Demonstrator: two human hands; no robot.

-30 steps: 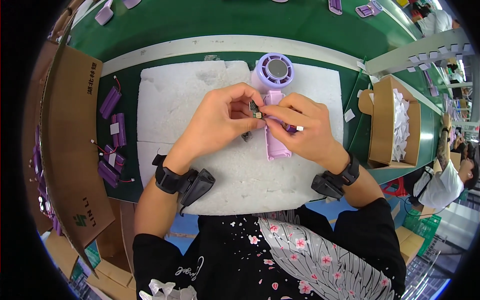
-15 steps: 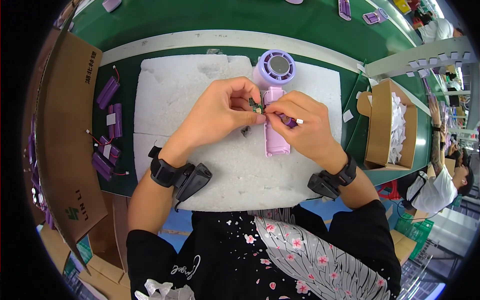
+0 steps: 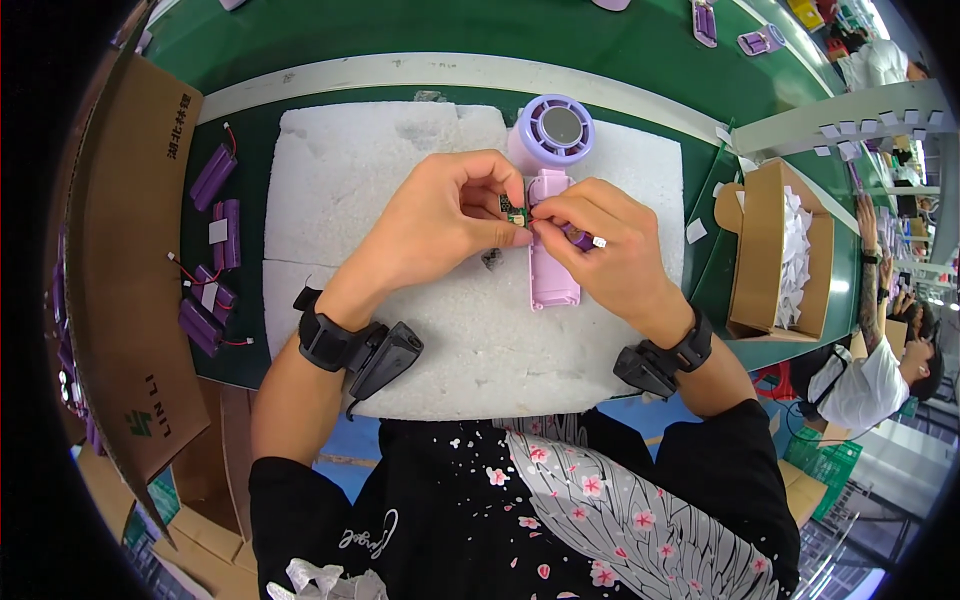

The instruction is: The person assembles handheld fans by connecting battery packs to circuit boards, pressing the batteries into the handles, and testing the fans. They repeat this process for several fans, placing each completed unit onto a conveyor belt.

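Note:
A lilac hand-held fan (image 3: 552, 200) lies on a white foam pad (image 3: 380, 180), round head away from me, open handle toward me. My left hand (image 3: 440, 220) pinches a small green circuit board (image 3: 517, 213) just beside the top of the handle. My right hand (image 3: 600, 250) meets it from the right and holds a purple battery cell (image 3: 583, 238) with a white tip over the handle. A small dark part (image 3: 491, 259) lies on the foam under my left hand.
Several purple battery cells (image 3: 213, 265) with red wires lie on the green table left of the foam. A brown cardboard flap (image 3: 120, 270) stands further left. A cardboard box (image 3: 770, 250) of white pieces sits at right. Another person (image 3: 870, 370) sits at far right.
Both hands have shifted slightly up the fan handle toward its head. The circuit board stays pinched between the fingertips, and the fan has not moved on the foam.

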